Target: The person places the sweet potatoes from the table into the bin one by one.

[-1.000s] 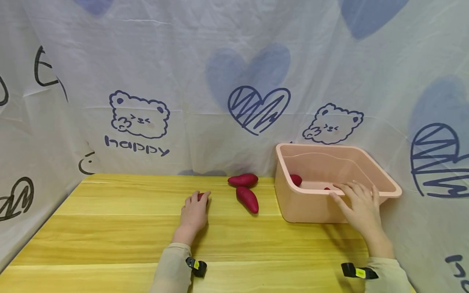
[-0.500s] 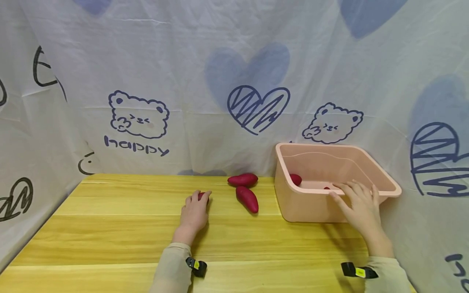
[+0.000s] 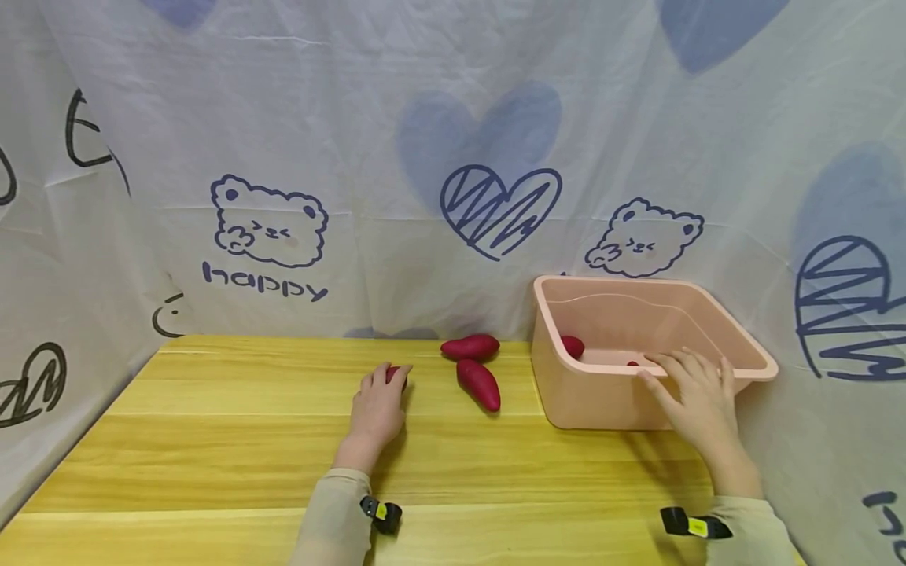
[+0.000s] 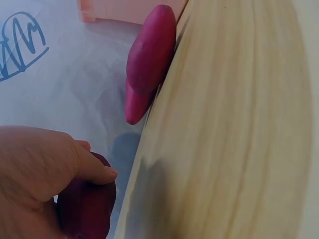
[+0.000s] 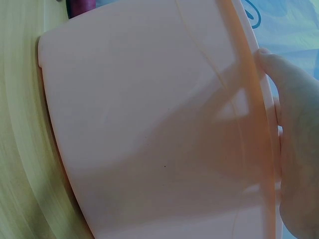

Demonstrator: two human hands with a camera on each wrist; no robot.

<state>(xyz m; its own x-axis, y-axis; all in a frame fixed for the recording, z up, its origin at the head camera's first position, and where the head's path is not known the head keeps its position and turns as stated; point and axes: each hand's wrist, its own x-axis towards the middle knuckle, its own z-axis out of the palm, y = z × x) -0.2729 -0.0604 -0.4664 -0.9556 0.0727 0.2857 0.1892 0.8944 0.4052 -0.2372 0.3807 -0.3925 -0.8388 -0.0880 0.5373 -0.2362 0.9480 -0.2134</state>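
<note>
My left hand grips a purple-red sweet potato, low over the wooden table at left of centre; my fingers cover most of it in the head view. To its right lie two more sweet potatoes, one at the back and one slanting in front of it, close together. My right hand holds the near rim of a pink plastic bin, thumb on the near side and fingers reaching over inside. Inside the bin, a sweet potato shows at the left, and a small red bit peeks above the rim.
The wooden table ends at a white curtain printed with hearts and bears, which also hangs along both sides. The bin stands at the table's back right, close to the curtain. Both sleeves carry black wrist straps.
My left hand has shifted slightly right and away from me, with the sweet potato in its fingers. The right hand and the bin stay put.
</note>
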